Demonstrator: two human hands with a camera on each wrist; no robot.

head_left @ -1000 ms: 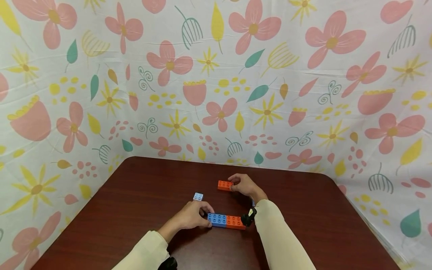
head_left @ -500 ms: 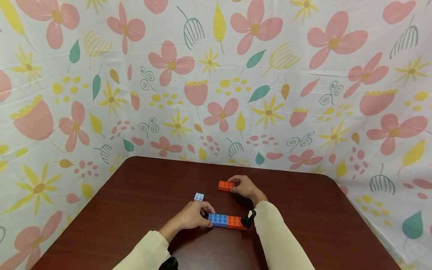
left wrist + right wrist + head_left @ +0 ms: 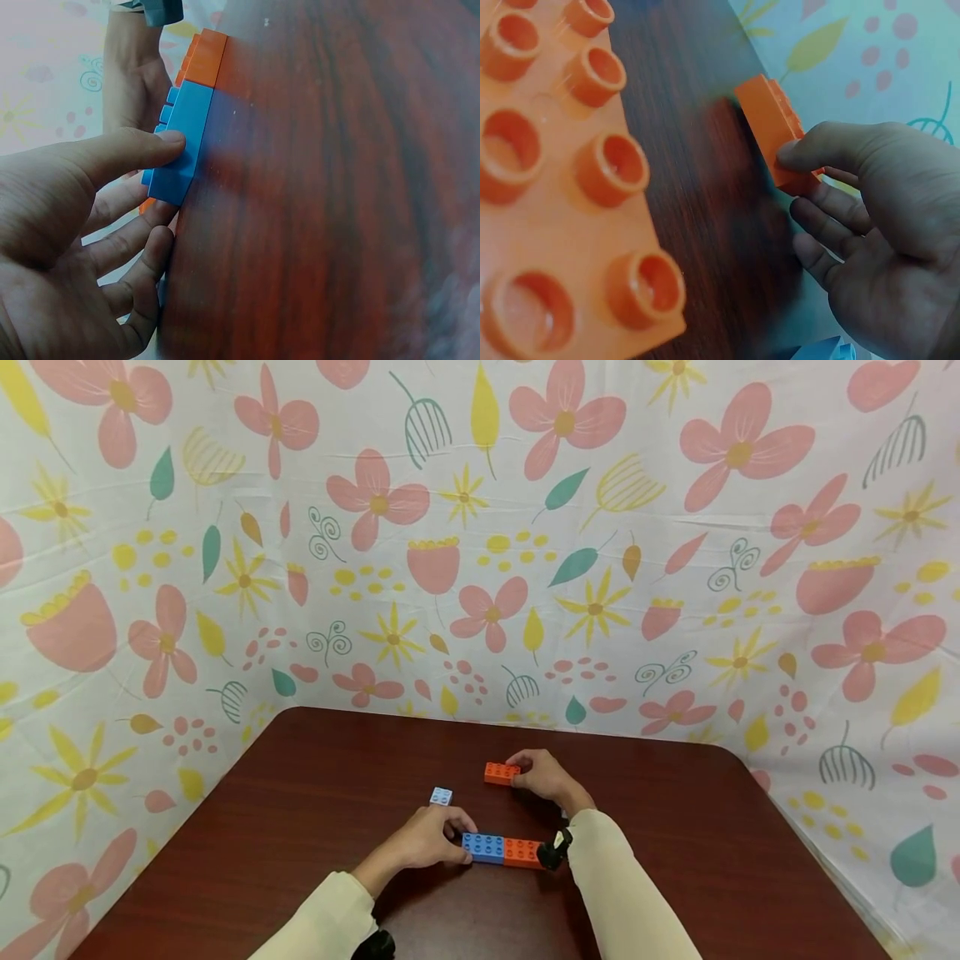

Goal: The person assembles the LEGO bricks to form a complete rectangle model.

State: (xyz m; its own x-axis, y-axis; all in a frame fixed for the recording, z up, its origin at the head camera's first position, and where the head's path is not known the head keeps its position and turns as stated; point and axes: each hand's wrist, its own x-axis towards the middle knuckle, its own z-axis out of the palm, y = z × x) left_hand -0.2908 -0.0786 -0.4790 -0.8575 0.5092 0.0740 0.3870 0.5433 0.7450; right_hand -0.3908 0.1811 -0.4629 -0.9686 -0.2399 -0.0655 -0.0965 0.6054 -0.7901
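Observation:
My left hand pinches the left end of a blue toy building brick. The left wrist view shows the thumb on the brick's near side and fingers beyond it. End to end with the blue brick lies an orange brick, studs up; my right wrist's black strap partly covers it in the head view. Farther back, my right hand pinches a second orange brick by its right end. Its thumb lies along one side in the right wrist view, where the brick sits at the table surface.
A small light-blue brick lies just beyond my left hand. Another blue brick shows partly near my right hand, mostly hidden by that wrist in the head view. The dark wooden table ends at a flower-patterned cloth.

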